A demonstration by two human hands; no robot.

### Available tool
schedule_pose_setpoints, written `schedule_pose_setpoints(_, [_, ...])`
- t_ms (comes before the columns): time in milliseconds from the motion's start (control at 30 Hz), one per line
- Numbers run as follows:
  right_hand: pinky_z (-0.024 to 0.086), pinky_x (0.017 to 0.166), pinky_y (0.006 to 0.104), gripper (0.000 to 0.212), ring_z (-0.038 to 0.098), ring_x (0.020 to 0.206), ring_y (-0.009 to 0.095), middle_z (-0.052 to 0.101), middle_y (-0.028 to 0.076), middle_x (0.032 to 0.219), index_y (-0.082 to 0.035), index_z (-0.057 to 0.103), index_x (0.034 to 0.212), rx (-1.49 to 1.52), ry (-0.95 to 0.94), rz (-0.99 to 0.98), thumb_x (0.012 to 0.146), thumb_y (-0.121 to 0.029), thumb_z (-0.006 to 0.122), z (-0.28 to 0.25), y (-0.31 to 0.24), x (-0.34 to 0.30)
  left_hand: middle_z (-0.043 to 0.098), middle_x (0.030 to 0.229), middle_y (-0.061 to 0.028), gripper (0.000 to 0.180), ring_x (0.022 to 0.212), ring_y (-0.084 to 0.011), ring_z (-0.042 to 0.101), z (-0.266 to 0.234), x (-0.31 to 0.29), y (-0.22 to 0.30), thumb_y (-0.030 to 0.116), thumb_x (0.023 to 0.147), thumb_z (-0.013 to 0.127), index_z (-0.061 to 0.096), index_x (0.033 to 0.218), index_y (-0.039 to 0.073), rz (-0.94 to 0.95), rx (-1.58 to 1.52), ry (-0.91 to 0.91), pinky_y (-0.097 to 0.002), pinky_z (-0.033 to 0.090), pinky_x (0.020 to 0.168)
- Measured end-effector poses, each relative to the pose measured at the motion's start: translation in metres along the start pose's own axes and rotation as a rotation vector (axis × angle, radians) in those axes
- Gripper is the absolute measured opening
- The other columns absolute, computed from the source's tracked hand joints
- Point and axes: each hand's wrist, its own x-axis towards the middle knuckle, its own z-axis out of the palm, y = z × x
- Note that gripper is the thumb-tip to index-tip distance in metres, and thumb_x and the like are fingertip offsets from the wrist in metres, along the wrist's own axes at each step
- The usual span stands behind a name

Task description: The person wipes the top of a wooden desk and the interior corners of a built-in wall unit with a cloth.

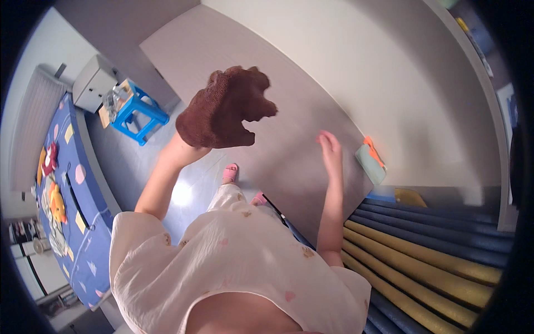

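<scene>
A dark brown knitted glove-like covering [208,114] is pulled over my left hand [228,106], which is raised at the upper middle of the view. The cloth hides my fingers, but finger-like bumps spread out at its top and right, with one lower down like a thumb. Its cuff ends at my wrist, where the bare forearm begins. My right hand [330,147] is bare and held up to the right, apart from the covering. Its fingers are slightly bent and parted, somewhat blurred, with nothing seen in them.
On the left are a bed [94,222] with soft toys, a blue stool [142,119] bearing small items, and a white cabinet [92,83]. A pale green and orange packet [371,161] lies near the wall at right. Blue and yellow pleated fabric [423,250] fills the lower right.
</scene>
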Motion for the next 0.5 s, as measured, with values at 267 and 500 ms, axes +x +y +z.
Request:
schedule_pose_setpoints(267, [0.024, 0.085, 0.0339, 0.075, 0.031, 0.102, 0.019, 0.034, 0.01, 0.111, -0.001, 0.024, 0.113, 0.949, -1.033, -0.163, 0.065, -0.058, 0.036, 0.137, -0.072, -0.042, 0.048, 0.085, -0.0107, 0.036, 0.079, -0.024, 0.045, 0.039, -0.012, 0.025, 0.014, 0.058, 0.054, 0.045, 0.091, 0.003, -0.329, -0.505, 0.242, -0.0287, 0.035, 0.068])
schedule_pose_setpoints(500, [0.025, 0.085, 0.0338, 0.083, 0.028, 0.104, 0.021, 0.028, 0.01, 0.114, -0.001, 0.018, 0.115, 1.246, -0.885, -0.236, 0.06, -0.061, 0.037, 0.185, -0.087, -0.041, 0.048, 0.095, -0.0058, 0.035, 0.089, -0.021, 0.042, -0.004, -0.028, -0.002, 0.023, 0.067, 0.05, 0.046, 0.097, 0.006, -0.167, 0.023, 0.054, -0.0278, 0.031, 0.079])
